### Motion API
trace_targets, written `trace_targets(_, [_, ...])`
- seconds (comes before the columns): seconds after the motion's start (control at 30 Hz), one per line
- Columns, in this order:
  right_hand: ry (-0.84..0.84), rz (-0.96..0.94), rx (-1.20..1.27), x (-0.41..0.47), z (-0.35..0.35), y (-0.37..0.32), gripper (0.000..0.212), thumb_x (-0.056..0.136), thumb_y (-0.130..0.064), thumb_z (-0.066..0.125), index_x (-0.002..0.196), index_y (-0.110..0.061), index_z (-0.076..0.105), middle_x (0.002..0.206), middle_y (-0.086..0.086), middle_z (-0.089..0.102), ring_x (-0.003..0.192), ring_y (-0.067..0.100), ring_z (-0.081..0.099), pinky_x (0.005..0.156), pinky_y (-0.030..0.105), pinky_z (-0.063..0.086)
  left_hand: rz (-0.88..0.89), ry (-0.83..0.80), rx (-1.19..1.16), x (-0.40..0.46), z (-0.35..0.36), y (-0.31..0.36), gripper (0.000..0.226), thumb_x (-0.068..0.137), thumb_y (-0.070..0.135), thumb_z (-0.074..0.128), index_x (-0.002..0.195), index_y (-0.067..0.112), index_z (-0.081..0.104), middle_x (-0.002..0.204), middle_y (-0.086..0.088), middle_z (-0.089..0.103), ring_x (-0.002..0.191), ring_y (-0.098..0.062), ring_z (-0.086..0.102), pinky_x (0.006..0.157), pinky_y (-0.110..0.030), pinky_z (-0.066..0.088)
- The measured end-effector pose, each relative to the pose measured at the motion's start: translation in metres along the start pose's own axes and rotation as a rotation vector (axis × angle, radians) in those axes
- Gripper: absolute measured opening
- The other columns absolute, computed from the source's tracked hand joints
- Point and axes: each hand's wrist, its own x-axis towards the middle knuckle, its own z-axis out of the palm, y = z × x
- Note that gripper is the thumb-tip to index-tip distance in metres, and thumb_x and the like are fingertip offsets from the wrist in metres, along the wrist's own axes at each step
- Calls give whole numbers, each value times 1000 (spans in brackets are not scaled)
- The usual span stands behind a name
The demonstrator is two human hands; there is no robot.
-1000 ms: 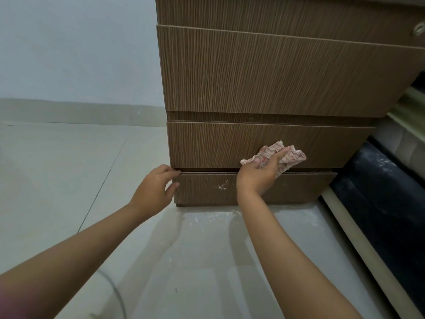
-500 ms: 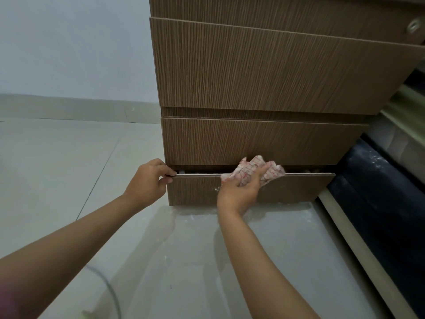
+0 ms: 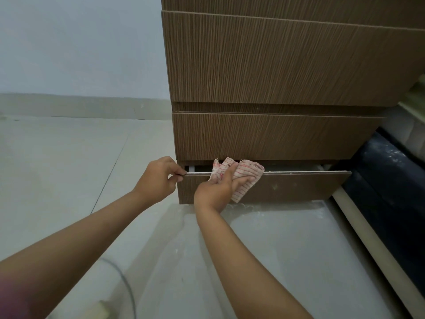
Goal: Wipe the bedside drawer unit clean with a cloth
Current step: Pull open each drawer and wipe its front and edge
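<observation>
Drawer unit: brown wood-grain, standing on pale floor tiles.
Bottom drawer: pulled out slightly, a dark gap above its front.
Left hand: pinches the drawer front's top edge at its left corner.
Right hand: grips the cloth, a red-striped white rag, pressing it over the top edge.

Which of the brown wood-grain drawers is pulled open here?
The bottom brown wood-grain drawer: a dark gap shows above its top edge, where the left hand pinches it; the drawers above sit closed.
</observation>
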Motion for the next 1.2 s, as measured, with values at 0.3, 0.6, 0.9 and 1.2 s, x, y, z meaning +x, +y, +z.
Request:
trace_targets(0.3, [71, 91, 32, 34, -23, 5, 53, 96, -13, 48, 144, -28, 31, 154, 3, -23, 143, 28, 15, 109, 40, 35, -17, -19, 14, -1, -1, 2, 17, 76, -3, 68, 89, 8, 73, 84, -6, 63, 72, -15, 58, 70, -17, 43])
trace_targets(0.6, [146, 130, 59, 58, -46, 5, 55, 96, -15, 49, 145, -27, 28, 158, 4, -8, 138, 28, 30, 106, 37, 38, -36, -33, 29, -1, -1, 3, 17, 76, -3, 68, 89, 7, 73, 84, -6, 63, 70, -12, 57, 67, -9, 38])
trace_targets(0.9, [198, 147, 82, 82, -74, 5, 57, 97, -13, 47, 147, -16, 22, 158, 11, -6, 140, 30, 25, 109, 33, 29, -29, -39, 45, 0, -1, 3, 18, 76, -3, 68, 90, 7, 73, 84, -6, 64, 70, -11, 55, 66, -9, 37])
trace_targets(1.2, [264, 135, 44, 122, -108, 17, 51, 96, -15, 49, 144, -21, 33, 158, 11, -4, 139, 31, 27, 111, 37, 31, -30, -36, 51, 0, 0, 1, 17, 76, -3, 68, 88, 8, 73, 83, -4, 63, 70, -10, 55, 66, -8, 36])
